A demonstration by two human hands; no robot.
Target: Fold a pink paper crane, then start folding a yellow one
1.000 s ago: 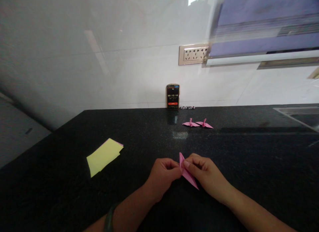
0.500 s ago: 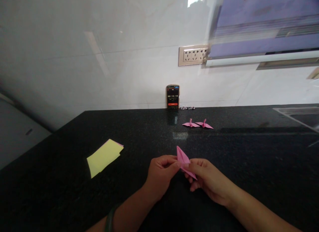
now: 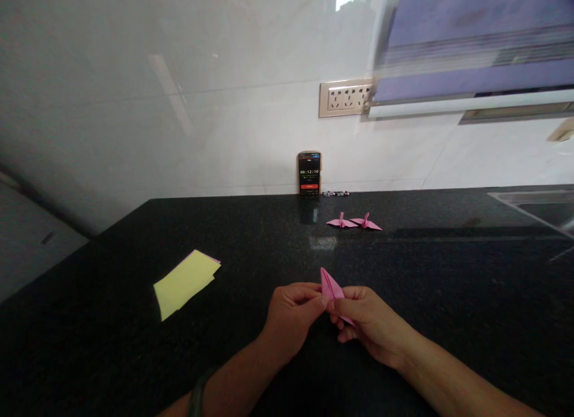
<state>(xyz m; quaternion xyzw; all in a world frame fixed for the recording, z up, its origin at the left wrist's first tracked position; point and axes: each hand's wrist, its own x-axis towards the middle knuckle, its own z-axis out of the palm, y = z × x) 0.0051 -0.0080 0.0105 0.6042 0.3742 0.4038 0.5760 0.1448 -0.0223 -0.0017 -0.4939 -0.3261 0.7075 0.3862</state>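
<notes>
A partly folded pink paper piece is held just above the black countertop, its pointed tip up. My left hand pinches its left side with thumb and fingers closed. My right hand grips its lower right part, fingers curled under it. The lower end of the paper is hidden by my right hand. Two finished pink paper cranes sit side by side farther back on the counter.
A stack of yellow paper sheets lies to the left. A phone showing a timer leans against the white tiled wall, with small dark beads beside it. A wall socket is above. A sink edge is at far right.
The pink paper was turned and raised between my hands, then settled lower. My right hand shifted from on top of the paper to beneath it. My left hand stayed pinched on it.
</notes>
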